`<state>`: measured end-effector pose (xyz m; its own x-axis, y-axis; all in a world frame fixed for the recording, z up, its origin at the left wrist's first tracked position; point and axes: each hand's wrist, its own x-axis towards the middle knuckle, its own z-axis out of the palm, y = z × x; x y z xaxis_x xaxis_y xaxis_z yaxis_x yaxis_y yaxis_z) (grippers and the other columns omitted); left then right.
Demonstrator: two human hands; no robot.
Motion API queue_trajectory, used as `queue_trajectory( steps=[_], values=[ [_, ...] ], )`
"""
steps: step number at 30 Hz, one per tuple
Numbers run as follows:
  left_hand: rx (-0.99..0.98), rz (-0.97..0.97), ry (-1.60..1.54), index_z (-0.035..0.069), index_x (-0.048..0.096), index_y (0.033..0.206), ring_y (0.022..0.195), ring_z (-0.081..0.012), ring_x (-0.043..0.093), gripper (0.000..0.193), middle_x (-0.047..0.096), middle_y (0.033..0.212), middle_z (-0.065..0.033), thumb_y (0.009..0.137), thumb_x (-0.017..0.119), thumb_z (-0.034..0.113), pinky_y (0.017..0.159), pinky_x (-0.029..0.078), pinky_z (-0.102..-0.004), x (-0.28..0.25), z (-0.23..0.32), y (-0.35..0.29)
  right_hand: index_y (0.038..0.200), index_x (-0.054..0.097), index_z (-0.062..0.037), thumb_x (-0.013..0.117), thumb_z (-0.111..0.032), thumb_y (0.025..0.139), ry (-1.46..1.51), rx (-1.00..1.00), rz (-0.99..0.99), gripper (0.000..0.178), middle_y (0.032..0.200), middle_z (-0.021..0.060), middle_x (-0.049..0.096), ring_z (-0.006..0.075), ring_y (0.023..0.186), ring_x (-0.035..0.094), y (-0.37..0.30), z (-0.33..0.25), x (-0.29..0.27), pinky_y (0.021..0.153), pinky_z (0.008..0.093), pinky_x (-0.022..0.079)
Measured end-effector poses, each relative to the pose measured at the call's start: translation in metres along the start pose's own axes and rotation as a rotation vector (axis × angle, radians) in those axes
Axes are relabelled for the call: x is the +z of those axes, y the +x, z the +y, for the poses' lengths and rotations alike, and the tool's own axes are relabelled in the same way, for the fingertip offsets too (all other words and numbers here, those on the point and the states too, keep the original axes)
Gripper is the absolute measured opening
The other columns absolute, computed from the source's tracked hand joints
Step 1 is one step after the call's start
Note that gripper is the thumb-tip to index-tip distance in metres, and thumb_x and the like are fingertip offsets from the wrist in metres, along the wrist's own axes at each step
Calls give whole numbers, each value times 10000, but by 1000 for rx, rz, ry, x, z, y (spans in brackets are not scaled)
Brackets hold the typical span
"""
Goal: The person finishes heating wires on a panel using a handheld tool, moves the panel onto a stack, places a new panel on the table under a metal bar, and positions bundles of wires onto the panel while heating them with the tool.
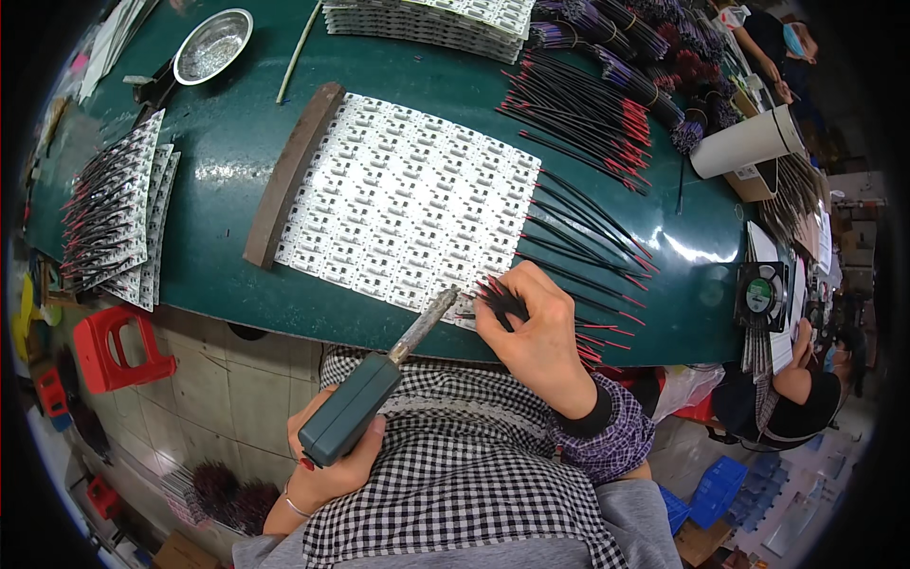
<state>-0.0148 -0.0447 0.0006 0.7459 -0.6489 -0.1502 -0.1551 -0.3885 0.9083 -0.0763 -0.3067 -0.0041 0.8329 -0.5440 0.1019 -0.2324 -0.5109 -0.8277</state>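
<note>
My left hand [339,463] is wrapped round the dark grey-green body of a soldering iron [351,410]. Its metal tip reaches the near right corner of a large white sheet of circuit boards [408,213]. Beside that tip, my right hand [542,332] pinches a small bunch of black wires [504,302] with red ends. More black wires [592,223] run out to the right from the sheet's right edge; whether each is joined to it I cannot tell. Along the sheet's left edge lies a brown bar [296,175].
Wired board sheets [123,213] are stacked at left. A metal bowl [213,45] stands behind them. At the back are a stack of board sheets [427,28], loose wires [578,114] and bundled wires [654,38]. A small fan [761,294] sits at right. Two other people are at the far right.
</note>
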Motion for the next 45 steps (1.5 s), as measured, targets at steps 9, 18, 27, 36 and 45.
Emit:
queue_trajectory(
  steps=[9,18,27,36,45],
  values=[
    [57,-4,12,-47,711,914,587,-189,621,186,659,805,-133,740,739,12,505,489,-285,3,0,4,868,609,28,729,8,764,-53,-6,-29,160,801,121,568,256,628,609,-1,0,-2,552,351,491],
    [61,38,9,-50,711,922,601,-204,641,194,671,804,-142,753,745,38,522,508,-297,1,-3,-4,866,609,26,729,1,766,-56,14,-41,158,799,118,567,256,631,603,-1,-1,-2,562,362,486],
    [168,103,16,-58,711,969,612,-210,653,242,673,811,-144,750,749,37,533,518,-297,5,-8,0,877,664,40,713,-58,801,92,182,-171,134,820,41,629,84,735,596,13,3,-12,584,210,455],
    [139,20,45,-51,707,939,605,-201,641,207,664,814,-136,753,746,32,517,499,-289,2,-3,1,857,651,61,696,-55,804,69,207,-258,135,824,133,634,210,711,635,21,-2,-18,586,311,508],
    [85,111,0,-43,709,903,586,-220,637,182,672,772,-134,754,761,48,523,503,-308,2,-8,-6,889,639,65,683,-47,832,52,185,-270,133,857,140,607,230,738,623,21,-6,-21,599,316,492]
  ],
)
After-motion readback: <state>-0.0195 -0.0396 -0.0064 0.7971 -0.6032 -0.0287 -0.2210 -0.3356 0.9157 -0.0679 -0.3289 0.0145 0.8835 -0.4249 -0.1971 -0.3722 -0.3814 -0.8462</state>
